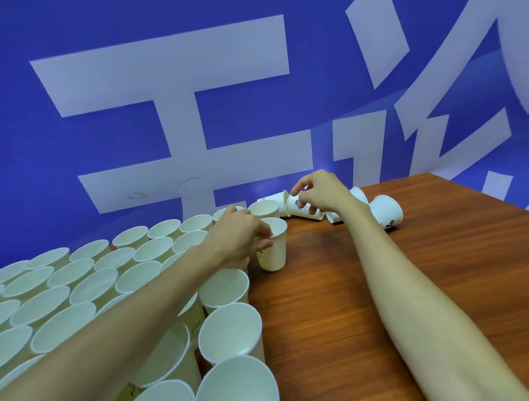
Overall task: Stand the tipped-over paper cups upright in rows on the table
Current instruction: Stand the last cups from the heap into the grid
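While my left hand [240, 232] pinches the upright cup [273, 249] at the row's end, my right hand [321, 194] grips a tipped cup [300, 206] by the wall; rotate it rim-up, set it alongside.

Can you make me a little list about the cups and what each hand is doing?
upright cups: many, in rows on the left
left hand: holds an upright cup at the rows' edge
right hand: grips a tipped cup
other tipped cups: lying by the wall
table: brown wood
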{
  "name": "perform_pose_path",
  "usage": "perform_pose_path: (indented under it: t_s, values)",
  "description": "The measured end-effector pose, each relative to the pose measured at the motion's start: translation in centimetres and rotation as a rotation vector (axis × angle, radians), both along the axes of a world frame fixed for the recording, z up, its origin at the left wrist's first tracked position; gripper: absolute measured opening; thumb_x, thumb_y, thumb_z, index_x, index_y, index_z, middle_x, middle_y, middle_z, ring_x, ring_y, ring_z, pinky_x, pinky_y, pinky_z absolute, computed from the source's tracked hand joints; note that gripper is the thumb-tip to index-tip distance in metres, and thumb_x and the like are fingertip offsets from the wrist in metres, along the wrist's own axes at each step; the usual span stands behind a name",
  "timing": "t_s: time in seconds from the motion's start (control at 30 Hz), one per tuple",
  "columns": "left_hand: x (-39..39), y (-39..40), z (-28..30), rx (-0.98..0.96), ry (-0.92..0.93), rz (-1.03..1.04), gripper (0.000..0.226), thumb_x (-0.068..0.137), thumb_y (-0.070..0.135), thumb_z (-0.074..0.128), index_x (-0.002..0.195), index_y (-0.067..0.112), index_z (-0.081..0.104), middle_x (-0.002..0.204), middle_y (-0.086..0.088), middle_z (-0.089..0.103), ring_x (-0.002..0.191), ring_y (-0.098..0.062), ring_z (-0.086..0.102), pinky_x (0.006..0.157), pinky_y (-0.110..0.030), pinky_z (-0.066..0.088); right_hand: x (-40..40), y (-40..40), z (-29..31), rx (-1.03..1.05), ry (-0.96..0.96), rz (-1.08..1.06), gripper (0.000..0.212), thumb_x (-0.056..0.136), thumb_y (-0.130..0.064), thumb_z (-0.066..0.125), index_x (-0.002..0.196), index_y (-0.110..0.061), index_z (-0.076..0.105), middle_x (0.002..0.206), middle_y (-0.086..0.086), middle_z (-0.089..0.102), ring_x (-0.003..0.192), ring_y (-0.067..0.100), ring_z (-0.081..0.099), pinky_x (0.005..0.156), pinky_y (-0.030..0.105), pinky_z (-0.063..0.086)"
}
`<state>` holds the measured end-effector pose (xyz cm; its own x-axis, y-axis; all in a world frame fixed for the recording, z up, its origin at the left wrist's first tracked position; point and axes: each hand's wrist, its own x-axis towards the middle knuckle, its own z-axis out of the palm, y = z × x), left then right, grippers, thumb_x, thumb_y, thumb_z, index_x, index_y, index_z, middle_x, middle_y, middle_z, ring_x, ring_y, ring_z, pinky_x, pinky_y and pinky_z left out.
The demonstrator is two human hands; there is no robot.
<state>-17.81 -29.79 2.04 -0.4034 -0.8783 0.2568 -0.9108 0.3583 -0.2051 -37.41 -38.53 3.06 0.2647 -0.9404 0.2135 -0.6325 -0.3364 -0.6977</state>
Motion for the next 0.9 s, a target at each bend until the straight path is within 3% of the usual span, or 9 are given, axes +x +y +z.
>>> perform_pose_path:
  t_s: [0.33, 0.53, 0.63, 0.73, 0.83, 0.9]
  values:
    - [0.2, -0.4, -0.3, 0.006, -0.003, 0.041, 0.03, 0.094, 0.045, 0.055, 0.118, 0.032, 0.067, 0.108, 0.006, 0.07, 0.1, -0.014, 0.059, 0.096, -0.033, 0.036, 0.8, -0.1, -0.5, 0.015, -0.071, -0.001, 0.029, 0.081, -0.001, 0.056, 0.095, -0.021, 0.072, 0.082, -0.001, 0.068, 0.059, 0.017, 0.065, 0.052, 0.021, 0.044]
    - [0.7, 0.2, 1.0, 0.067, 0.249, 0.04, 0.036, 0.094, 0.046, 0.052, 0.123, 0.027, 0.063, 0.116, 0.009, 0.068, 0.099, -0.009, 0.061, 0.086, -0.031, 0.052, 1.3, -0.2, -0.2, -0.04, -0.231, -0.08, 0.024, 0.082, -0.008, 0.057, 0.095, -0.02, 0.072, 0.077, -0.003, 0.071, 0.052, 0.016, 0.062, 0.049, 0.015, 0.036]
    - [1.7, 0.4, 2.4, 0.036, 0.346, 0.026, 0.029, 0.097, 0.038, 0.052, 0.118, 0.023, 0.066, 0.116, 0.006, 0.068, 0.087, -0.005, 0.059, 0.075, -0.02, 0.047, 2.4, -1.2, -0.5, -0.036, -0.298, -0.103, 0.02, 0.084, -0.015, 0.056, 0.092, -0.023, 0.072, 0.08, -0.001, 0.073, 0.048, 0.015, 0.06, 0.05, 0.018, 0.046]
    - [2.4, 0.2, 3.1, 0.049, 0.357, 0.026, 0.028, 0.097, 0.033, 0.053, 0.118, 0.021, 0.067, 0.116, 0.004, 0.068, 0.087, -0.003, 0.056, 0.074, -0.016, 0.041, 3.6, -3.1, -1.4, -0.068, -0.264, -0.15, 0.018, 0.082, -0.022, 0.056, 0.086, -0.029, 0.071, 0.077, -0.004, 0.072, 0.046, 0.015, 0.062, 0.069, 0.034, 0.058]
    - [2.8, -0.3, 3.0, 0.074, 0.334, 0.023, 0.028, 0.097, 0.031, 0.053, 0.119, 0.02, 0.067, 0.116, 0.004, 0.069, 0.089, -0.003, 0.056, 0.077, -0.016, 0.043, 4.6, -5.3, -2.3, -0.056, -0.139, -0.22, 0.026, 0.082, -0.021, 0.057, 0.104, -0.027, 0.069, 0.082, 0.0, 0.07, 0.068, 0.022, 0.067, 0.069, 0.032, 0.052]
    - [3.2, -0.7, 2.7, 0.086, 0.332, 0.025, 0.028, 0.097, 0.031, 0.053, 0.119, 0.02, 0.067, 0.116, 0.004, 0.069, 0.09, -0.004, 0.058, 0.077, -0.015, 0.044, 5.0, -6.7, -2.9, -0.043, -0.065, -0.259, 0.035, 0.084, -0.021, 0.06, 0.119, -0.022, 0.063, 0.096, 0.005, 0.069, 0.089, 0.025, 0.066, 0.071, 0.03, 0.044]
